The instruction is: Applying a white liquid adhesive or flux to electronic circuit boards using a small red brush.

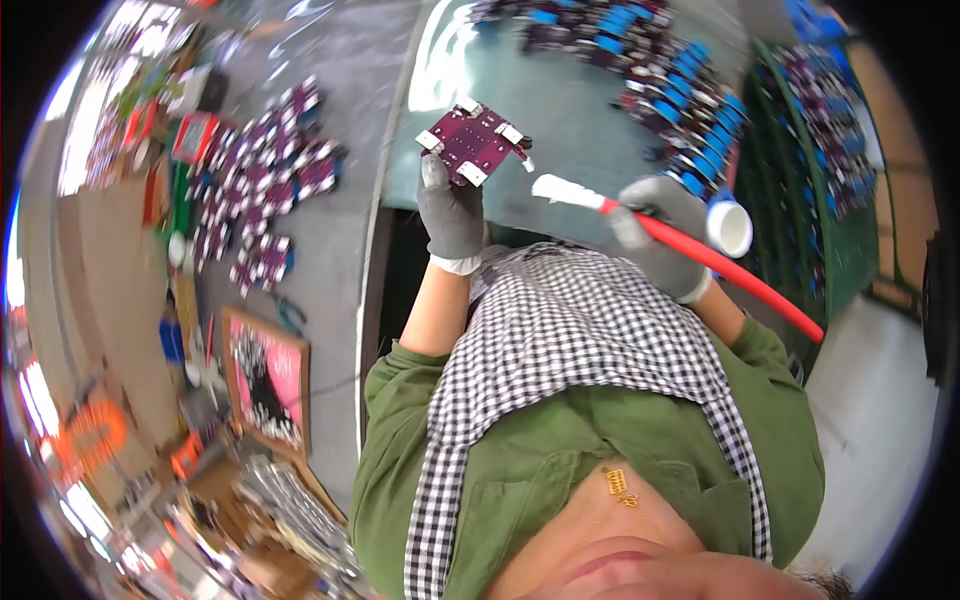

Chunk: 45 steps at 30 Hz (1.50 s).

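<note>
My left hand [450, 206], in a grey glove, grips a purple circuit board [470, 140] by its near edge, thumb on top. White connectors sit near the board's corners, and a short cable with a white plug [528, 163] hangs off its right side. In my gloved right hand [664, 232] is a brush with a red handle [720, 264]. Its white bristle end [564, 190] points at the board but stays apart from it. Just right of that hand is a small white cup [729, 228], its contents not readable.
Many boards with blue parts [679, 97] line the green work mat [577, 105] at the back right. A green rack [817, 172] holds more boards on the right. To the left, purple boards [262, 172] lie piled on a grey table, near pliers [290, 315] and a pink-lined wooden tray [266, 379].
</note>
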Motion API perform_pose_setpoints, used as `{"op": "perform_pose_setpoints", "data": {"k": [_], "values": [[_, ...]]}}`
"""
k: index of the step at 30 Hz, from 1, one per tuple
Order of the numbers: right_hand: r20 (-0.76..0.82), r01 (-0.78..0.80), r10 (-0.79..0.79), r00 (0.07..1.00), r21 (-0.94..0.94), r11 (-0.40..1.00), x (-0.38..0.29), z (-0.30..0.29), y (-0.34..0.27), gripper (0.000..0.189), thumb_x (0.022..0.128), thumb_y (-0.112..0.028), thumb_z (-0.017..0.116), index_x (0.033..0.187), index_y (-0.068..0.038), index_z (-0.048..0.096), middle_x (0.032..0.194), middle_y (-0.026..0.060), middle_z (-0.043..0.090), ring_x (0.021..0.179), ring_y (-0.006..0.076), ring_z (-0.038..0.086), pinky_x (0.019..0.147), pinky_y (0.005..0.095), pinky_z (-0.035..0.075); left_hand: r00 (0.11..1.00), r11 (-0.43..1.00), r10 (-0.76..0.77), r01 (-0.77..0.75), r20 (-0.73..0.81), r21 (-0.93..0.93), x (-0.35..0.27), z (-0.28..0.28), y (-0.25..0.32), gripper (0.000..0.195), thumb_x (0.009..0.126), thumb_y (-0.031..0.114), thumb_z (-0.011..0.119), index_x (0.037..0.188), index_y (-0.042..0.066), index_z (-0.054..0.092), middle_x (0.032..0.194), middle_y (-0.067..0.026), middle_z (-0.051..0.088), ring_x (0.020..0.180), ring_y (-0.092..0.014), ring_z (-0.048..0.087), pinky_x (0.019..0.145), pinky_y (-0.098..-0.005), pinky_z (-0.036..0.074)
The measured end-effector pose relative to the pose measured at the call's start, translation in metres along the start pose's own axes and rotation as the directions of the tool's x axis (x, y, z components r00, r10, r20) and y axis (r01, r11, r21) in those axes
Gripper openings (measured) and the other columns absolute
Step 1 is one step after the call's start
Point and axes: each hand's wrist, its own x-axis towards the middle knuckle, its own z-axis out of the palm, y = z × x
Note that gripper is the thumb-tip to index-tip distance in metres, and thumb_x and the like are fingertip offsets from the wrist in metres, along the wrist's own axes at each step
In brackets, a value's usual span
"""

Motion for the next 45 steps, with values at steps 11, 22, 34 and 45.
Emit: {"op": "perform_pose_setpoints", "data": {"k": [11, 22, 34, 45], "values": [[0.067, -0.103, 0.097, 0.993, 0.093, 0.990, 0.045, 0.048, -0.058, 0.014, 0.079, 0.001, 0.071, 0.085, -0.003, 0.059, 0.070, 0.0022, 0.062, 0.060, 0.0048, 0.055, 0.055, 0.0214, 0.045, 0.645, 0.993, -0.116, 0.048, -0.755, -0.112, -0.005, -0.363, 0.102, 0.037, 0.098, 0.046, 0.051, 0.106, 0.011, 0.061, 0.085, -0.0053, 0.064, 0.076, -0.024, 0.061, 0.069, -0.0395, 0.057], [-0.332, -0.231, 0.180, 0.926, -0.119, 0.966, -0.031, -0.079, 0.032, 0.016, 0.077, -0.008, 0.076, 0.088, -0.004, 0.065, 0.079, 0.0061, 0.068, 0.069, 0.0148, 0.065, 0.064, 0.0266, 0.052, 0.771, 0.507, 0.620, -0.254, -0.145, 0.824, 0.083, -0.127, -0.036, 0.035, 0.093, 0.019, 0.060, 0.117, -0.006, 0.057, 0.106, -0.0162, 0.063, 0.098, -0.022, 0.059, 0.089, -0.0364, 0.048], [-0.697, -0.630, 0.239, 0.676, -0.378, 0.678, -0.145, -0.151, 0.110, 0.012, 0.087, -0.013, 0.069, 0.095, -0.004, 0.067, 0.081, 0.0101, 0.067, 0.072, 0.0182, 0.069, 0.058, 0.0304, 0.057, 0.554, -0.374, -0.490, -0.831, 0.674, 0.411, 0.103, 0.080, -0.275, 0.068, 0.077, 0.032, 0.075, 0.136, 0.016, 0.046, 0.127, -0.0099, 0.056, 0.117, -0.029, 0.055, 0.100, -0.0471, 0.041], [-0.119, -0.230, 0.245, 0.962, -0.835, 0.499, -0.146, -0.147, 0.172, 0.013, 0.083, -0.022, 0.064, 0.093, -0.017, 0.070, 0.067, 0.0053, 0.057, 0.076, 0.0269, 0.056, 0.069, 0.0396, 0.044, 0.851, 0.393, -0.522, 0.179, 0.059, 0.902, 0.088, 0.014, -0.173, 0.033, 0.086, 0.014, 0.068, 0.115, 0.002, 0.059, 0.105, -0.0130, 0.067, 0.093, -0.030, 0.067, 0.083, -0.0382, 0.054]]}}
